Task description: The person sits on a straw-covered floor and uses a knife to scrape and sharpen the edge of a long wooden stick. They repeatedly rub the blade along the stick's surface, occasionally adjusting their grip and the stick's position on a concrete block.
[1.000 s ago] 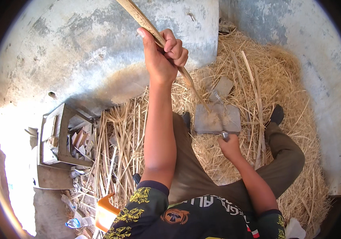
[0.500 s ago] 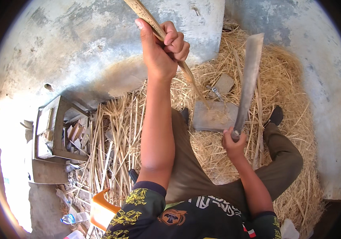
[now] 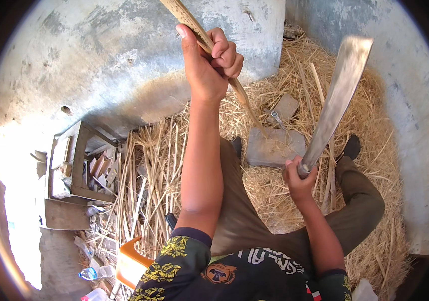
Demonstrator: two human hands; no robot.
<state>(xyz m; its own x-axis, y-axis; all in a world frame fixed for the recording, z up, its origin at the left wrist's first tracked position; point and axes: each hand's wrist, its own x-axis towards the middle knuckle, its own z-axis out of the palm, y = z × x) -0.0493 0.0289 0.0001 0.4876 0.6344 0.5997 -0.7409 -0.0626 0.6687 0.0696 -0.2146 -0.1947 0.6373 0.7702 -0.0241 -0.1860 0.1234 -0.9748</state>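
Observation:
My left hand [image 3: 210, 65] is raised on an outstretched arm, its fingers wrapped round a bamboo stick [image 3: 247, 103]. The stick slants from the top edge down to a thin, tapered lower end just over a grey block [image 3: 269, 150]. In my right hand [image 3: 299, 183] is the handle of a machete [image 3: 336, 95]. Its long, broad blade points up and to the right, apart from the stick. The block lies on the ground between my feet, below and between both hands.
Pale shavings [image 3: 365, 165] cover the ground around my legs. Long split strips [image 3: 144, 195] lie at left beside an overturned wooden frame [image 3: 76, 165] holding scraps. An orange plastic thing [image 3: 129, 261] and a plastic bottle [image 3: 96, 273] sit at lower left. A wall [image 3: 119, 55] stands close ahead.
The machete blade has swung to the right, tilting further away from the stick. My left hand keeps its grip on the stick, nearly unmoved. The whole view has shifted slightly.

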